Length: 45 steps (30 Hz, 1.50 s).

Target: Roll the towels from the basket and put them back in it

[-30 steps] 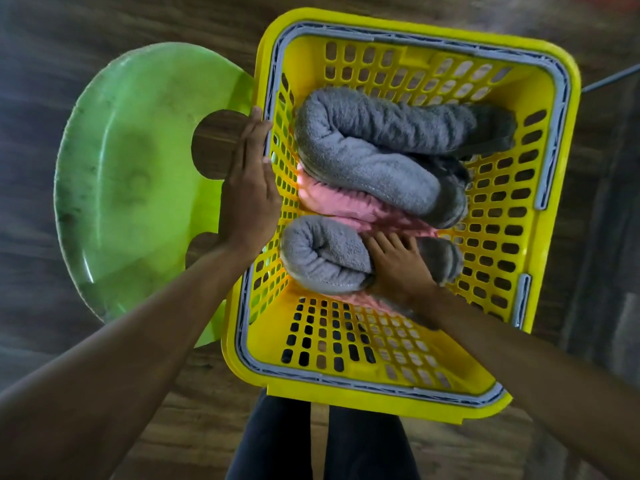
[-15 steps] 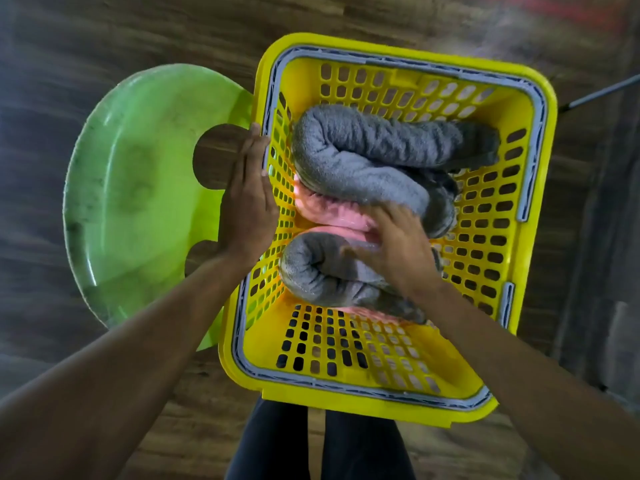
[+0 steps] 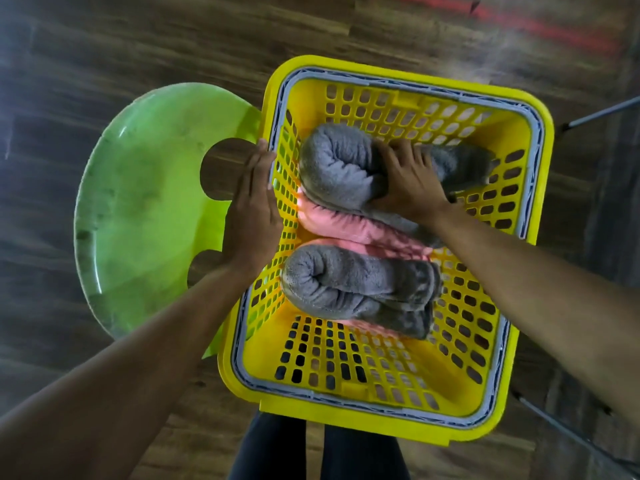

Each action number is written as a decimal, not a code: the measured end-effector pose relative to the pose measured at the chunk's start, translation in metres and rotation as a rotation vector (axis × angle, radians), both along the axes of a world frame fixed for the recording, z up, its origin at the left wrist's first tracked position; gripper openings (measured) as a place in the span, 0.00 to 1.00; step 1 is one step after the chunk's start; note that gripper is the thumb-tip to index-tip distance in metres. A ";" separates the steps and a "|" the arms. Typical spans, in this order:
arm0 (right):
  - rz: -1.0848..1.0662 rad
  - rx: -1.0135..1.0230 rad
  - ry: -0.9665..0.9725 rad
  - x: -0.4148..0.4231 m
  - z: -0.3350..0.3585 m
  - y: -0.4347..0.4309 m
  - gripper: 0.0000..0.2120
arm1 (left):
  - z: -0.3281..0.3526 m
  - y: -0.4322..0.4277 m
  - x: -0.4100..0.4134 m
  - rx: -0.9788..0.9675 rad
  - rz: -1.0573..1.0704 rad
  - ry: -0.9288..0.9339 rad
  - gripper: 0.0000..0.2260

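Yellow slotted plastic makes up the basket point(image 3: 381, 415), which is viewed from above, with a grey band seen round the inside of its rim. Towels are packed crosswise against its 9 o'clock wall. A grey far roll point(image 3: 339, 168) is lodged toward 12 o'clock, a grey near roll point(image 3: 346, 282) is laid toward 6 o'clock, and a pink towel point(image 3: 346, 226) is wedged between the two, touching both. The basket floor at 6 o'clock is left bare. The right hand point(image 3: 408, 181) is set on the far roll: its fingers are spread and curled over the top, and the thumb is hooked round the near side, so the roll is gripped. The left hand point(image 3: 252, 216) is laid flat, fingers pressed together, against the outside of the 9 o'clock wall, with the fingertips pointed toward 12 o'clock. A green chair point(image 3: 149, 209) is seen just beside the basket at 9 o'clock, partly covered by that hand. Dark wood floor point(image 3: 104, 46) is shown all round, and dark-clad legs point(image 3: 270, 452) are seen at 6 o'clock below the rim.
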State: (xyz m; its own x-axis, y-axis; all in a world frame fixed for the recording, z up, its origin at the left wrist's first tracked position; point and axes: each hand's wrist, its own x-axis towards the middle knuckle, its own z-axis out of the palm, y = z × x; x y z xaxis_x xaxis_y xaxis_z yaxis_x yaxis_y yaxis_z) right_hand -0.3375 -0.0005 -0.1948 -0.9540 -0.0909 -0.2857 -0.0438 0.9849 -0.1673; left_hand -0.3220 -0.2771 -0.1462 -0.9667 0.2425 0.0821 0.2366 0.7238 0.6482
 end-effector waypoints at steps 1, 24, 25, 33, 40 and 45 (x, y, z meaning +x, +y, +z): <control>-0.001 -0.005 -0.023 0.003 -0.002 0.001 0.56 | 0.000 0.000 0.000 0.000 -0.003 0.002 0.19; -0.008 -0.070 -0.252 0.200 -0.008 -0.071 0.50 | -0.009 -0.005 -0.003 0.118 0.005 -0.053 0.20; -0.025 -0.058 -0.272 0.200 -0.014 -0.073 0.51 | -0.009 -0.005 -0.003 0.106 0.006 -0.054 0.20; 0.032 -0.072 -0.142 0.199 -0.003 -0.076 0.55 | -0.002 -0.003 -0.001 0.055 0.015 -0.061 0.20; 0.005 -0.156 -0.275 0.193 -0.015 -0.072 0.56 | 0.002 0.000 0.001 -0.002 0.025 -0.033 0.20; -0.242 -0.530 -0.379 0.158 0.028 -0.047 0.39 | 0.015 0.000 -0.001 -0.111 -0.003 -0.058 0.20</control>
